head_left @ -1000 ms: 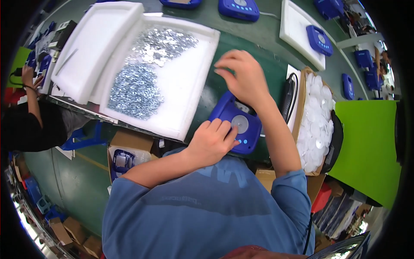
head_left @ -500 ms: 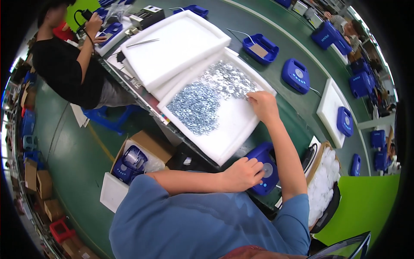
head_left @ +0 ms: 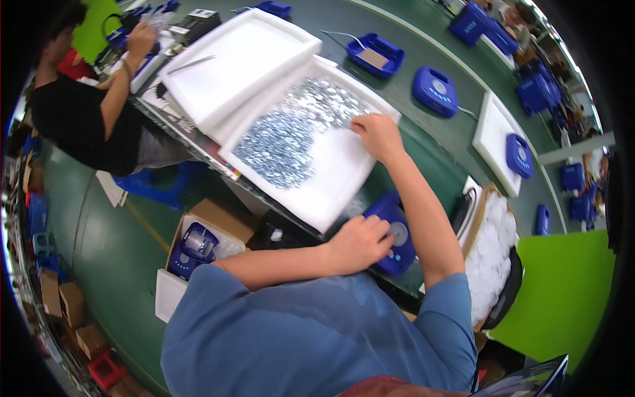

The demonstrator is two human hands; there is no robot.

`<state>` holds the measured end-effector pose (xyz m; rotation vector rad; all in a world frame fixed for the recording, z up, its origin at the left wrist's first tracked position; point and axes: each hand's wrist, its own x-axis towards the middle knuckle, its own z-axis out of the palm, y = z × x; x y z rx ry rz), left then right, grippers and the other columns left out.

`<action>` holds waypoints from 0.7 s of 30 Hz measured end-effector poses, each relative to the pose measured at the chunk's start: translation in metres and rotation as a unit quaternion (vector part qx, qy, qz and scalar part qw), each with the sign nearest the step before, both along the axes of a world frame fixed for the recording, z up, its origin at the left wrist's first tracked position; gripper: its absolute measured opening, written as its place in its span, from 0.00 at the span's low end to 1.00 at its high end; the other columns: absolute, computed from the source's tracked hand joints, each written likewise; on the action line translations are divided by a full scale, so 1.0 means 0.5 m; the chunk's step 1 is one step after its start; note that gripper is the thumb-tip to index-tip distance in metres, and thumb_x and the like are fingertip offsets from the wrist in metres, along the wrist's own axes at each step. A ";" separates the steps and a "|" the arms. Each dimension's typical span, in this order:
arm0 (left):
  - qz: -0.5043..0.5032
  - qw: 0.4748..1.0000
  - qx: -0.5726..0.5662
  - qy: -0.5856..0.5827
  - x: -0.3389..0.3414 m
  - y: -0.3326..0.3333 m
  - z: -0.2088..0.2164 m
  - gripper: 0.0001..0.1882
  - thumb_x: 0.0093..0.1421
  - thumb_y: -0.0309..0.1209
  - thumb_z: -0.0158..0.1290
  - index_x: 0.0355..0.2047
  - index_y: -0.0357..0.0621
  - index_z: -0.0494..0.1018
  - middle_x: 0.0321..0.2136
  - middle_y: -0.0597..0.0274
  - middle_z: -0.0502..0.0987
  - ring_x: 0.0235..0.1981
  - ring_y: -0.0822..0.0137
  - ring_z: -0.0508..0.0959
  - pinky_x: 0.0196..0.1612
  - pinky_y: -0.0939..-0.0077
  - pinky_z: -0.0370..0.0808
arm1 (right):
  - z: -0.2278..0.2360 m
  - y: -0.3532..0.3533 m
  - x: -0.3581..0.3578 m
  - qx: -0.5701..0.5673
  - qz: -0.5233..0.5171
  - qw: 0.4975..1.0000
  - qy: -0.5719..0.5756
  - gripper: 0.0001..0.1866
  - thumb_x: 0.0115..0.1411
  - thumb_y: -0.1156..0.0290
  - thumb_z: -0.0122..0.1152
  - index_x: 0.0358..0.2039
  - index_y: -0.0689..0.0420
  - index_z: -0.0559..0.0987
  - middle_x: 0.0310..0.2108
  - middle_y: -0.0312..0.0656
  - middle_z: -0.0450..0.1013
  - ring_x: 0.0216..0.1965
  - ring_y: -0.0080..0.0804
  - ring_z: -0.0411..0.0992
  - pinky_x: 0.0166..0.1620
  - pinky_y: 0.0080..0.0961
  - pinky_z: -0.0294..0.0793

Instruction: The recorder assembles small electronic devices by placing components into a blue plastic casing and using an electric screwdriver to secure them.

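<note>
My right hand [head_left: 378, 137] reaches over the near right part of a white foam tray [head_left: 337, 192], fingertips pinched together at the edge of a heap of silver washers [head_left: 325, 104]. Anything between those fingertips is too small to make out. Beside that heap lies a pile of smaller, bluish metal rings [head_left: 274, 149]. Close to my body, my left hand [head_left: 360, 245] has its fingers curled in at the side of a blue plastic device [head_left: 400, 241] with a round grey dial. Whatever the left fingers hold, if anything, is hidden.
Tweezers [head_left: 192, 63] lie on a white foam lid [head_left: 245, 66] behind the tray. An open blue shell [head_left: 376, 56] and another blue device [head_left: 434, 91] sit farther off. A carton [head_left: 221, 225] stands at left, a bag of white pieces [head_left: 489, 258] at right. A co-worker [head_left: 79, 112] sits left.
The whole scene has slid up and left in the picture as my head turned. Both my hands keep nearly the same places against the tray and the blue device. The co-worker's raised hand has shifted slightly.
</note>
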<state>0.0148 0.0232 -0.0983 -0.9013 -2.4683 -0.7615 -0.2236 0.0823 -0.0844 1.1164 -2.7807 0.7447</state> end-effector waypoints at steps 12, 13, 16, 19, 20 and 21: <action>0.004 0.999 0.017 -0.035 0.005 -0.001 -0.005 0.19 0.55 0.38 0.71 0.45 0.47 0.83 0.33 0.62 0.70 0.36 0.59 0.76 0.34 0.61 0.71 | 0.087 0.161 0.177 -0.112 -0.096 0.986 -0.081 0.06 0.55 0.68 0.81 0.33 0.52 0.92 0.49 0.39 0.75 0.55 0.41 0.71 0.59 0.35 0.72; 0.001 0.999 0.018 -0.040 0.004 -0.001 0.001 0.18 0.55 0.38 0.70 0.45 0.47 0.83 0.33 0.62 0.70 0.36 0.59 0.76 0.34 0.61 0.71 | 0.095 0.207 0.226 -0.118 -0.100 0.986 -0.055 0.07 0.52 0.69 0.82 0.31 0.52 0.92 0.49 0.39 0.75 0.56 0.40 0.71 0.60 0.35 0.71; -0.007 0.999 0.012 -0.033 -0.004 -0.001 0.007 0.19 0.56 0.37 0.71 0.46 0.46 0.84 0.34 0.61 0.70 0.36 0.59 0.75 0.35 0.61 0.71 | 0.086 0.306 0.344 -0.113 -0.157 0.975 -0.114 0.07 0.50 0.71 0.83 0.30 0.52 0.92 0.48 0.40 0.72 0.56 0.42 0.69 0.61 0.36 0.70; -0.021 0.999 0.009 -0.039 -0.011 -0.005 0.004 0.19 0.56 0.37 0.71 0.47 0.46 0.84 0.34 0.61 0.70 0.36 0.59 0.74 0.36 0.62 0.70 | 0.057 0.330 0.408 -0.120 -0.198 0.968 -0.098 0.06 0.50 0.73 0.82 0.30 0.52 0.92 0.45 0.40 0.70 0.55 0.43 0.67 0.59 0.38 0.69; -0.021 0.999 0.011 -0.037 -0.013 -0.004 0.003 0.19 0.56 0.37 0.71 0.47 0.46 0.84 0.34 0.61 0.70 0.36 0.59 0.74 0.35 0.62 0.70 | 0.044 0.328 0.420 -0.116 -0.223 0.967 -0.046 0.07 0.50 0.74 0.82 0.30 0.52 0.92 0.44 0.40 0.70 0.54 0.44 0.67 0.57 0.39 0.69; -0.019 0.999 0.012 -0.034 -0.013 -0.002 0.002 0.19 0.56 0.37 0.71 0.47 0.45 0.84 0.34 0.61 0.70 0.36 0.60 0.74 0.35 0.62 0.70 | 0.033 0.323 0.427 -0.113 -0.246 0.963 0.008 0.07 0.50 0.74 0.83 0.31 0.52 0.92 0.43 0.40 0.70 0.54 0.44 0.67 0.56 0.40 0.69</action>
